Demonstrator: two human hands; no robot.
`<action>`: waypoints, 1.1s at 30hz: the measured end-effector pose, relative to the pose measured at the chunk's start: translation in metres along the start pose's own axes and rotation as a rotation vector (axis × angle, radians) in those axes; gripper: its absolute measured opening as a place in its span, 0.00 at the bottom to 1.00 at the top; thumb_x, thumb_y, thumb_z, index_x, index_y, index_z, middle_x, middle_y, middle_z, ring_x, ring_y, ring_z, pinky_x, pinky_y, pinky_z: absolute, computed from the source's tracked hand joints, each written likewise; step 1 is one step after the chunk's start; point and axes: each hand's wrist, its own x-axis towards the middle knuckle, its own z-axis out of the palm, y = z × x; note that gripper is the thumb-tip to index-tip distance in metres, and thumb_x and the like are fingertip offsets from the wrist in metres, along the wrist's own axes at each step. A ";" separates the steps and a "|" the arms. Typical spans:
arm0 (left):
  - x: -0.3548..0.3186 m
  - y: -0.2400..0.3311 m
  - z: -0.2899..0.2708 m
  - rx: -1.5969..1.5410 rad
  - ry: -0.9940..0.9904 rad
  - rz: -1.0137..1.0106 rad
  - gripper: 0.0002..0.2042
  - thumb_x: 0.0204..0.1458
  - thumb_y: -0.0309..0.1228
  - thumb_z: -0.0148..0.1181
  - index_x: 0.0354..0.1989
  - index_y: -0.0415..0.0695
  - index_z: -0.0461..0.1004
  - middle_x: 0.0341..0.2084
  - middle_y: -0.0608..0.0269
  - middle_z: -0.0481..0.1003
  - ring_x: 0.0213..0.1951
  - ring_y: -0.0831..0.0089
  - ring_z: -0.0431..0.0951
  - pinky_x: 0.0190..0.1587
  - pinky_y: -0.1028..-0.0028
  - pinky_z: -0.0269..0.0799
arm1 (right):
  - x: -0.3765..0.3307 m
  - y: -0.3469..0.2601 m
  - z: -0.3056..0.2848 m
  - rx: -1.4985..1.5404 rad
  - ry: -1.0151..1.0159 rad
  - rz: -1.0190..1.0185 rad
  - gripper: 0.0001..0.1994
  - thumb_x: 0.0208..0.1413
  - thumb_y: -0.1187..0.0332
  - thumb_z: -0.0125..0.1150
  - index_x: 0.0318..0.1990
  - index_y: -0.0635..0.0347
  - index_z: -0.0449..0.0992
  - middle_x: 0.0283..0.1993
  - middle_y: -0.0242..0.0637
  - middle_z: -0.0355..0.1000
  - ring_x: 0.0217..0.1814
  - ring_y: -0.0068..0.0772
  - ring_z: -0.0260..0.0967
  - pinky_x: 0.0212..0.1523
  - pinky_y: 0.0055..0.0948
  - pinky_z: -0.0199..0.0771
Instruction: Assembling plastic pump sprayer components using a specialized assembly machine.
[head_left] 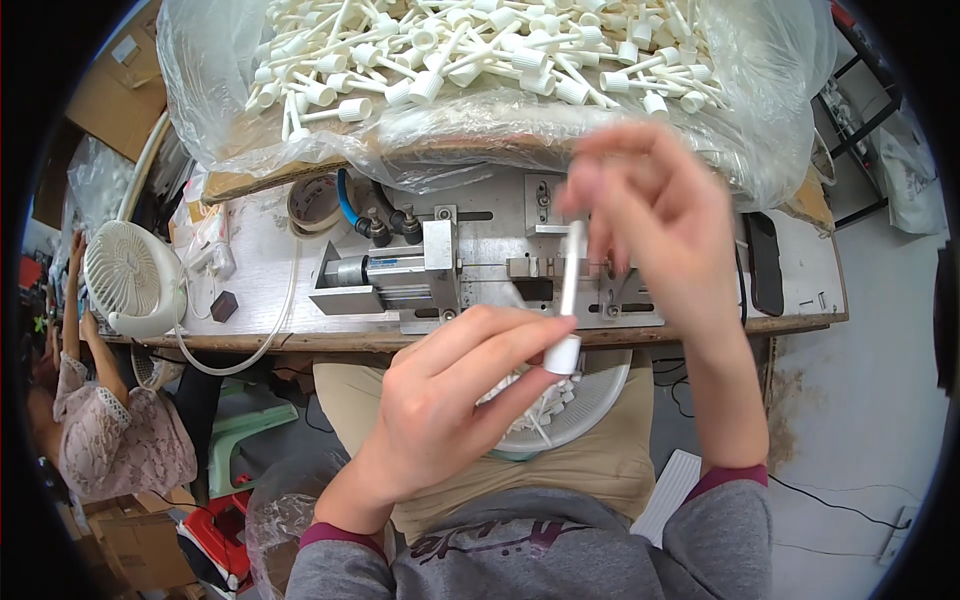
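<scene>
My left hand (455, 400) pinches the ribbed cap end of a white plastic nozzle piece (568, 310), which stands nearly upright with its thin tube pointing up. My right hand (650, 215) is blurred above it, fingertips at the top of the tube. Both hands hover over a white bowl (600, 400) on my lap that holds more white pieces. Behind the hands, a metal pneumatic jig (420, 275) is mounted on the workbench.
A large clear plastic bag (480, 75) full of white capped tubes fills the back of the bench. A small white fan (130, 280) and tape roll (312, 203) sit left. A dark flat object (765, 262) lies right. Another person sits at far left (100, 430).
</scene>
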 end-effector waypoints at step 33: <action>0.081 -0.047 -0.042 0.765 0.311 0.205 0.13 0.52 0.26 0.70 0.47 0.47 0.84 0.42 0.60 0.84 0.43 0.69 0.83 0.46 0.71 0.76 | -0.083 0.042 0.000 -0.640 -0.040 -0.415 0.14 0.49 0.74 0.72 0.43 0.63 0.77 0.43 0.40 0.74 0.36 0.36 0.78 0.33 0.28 0.79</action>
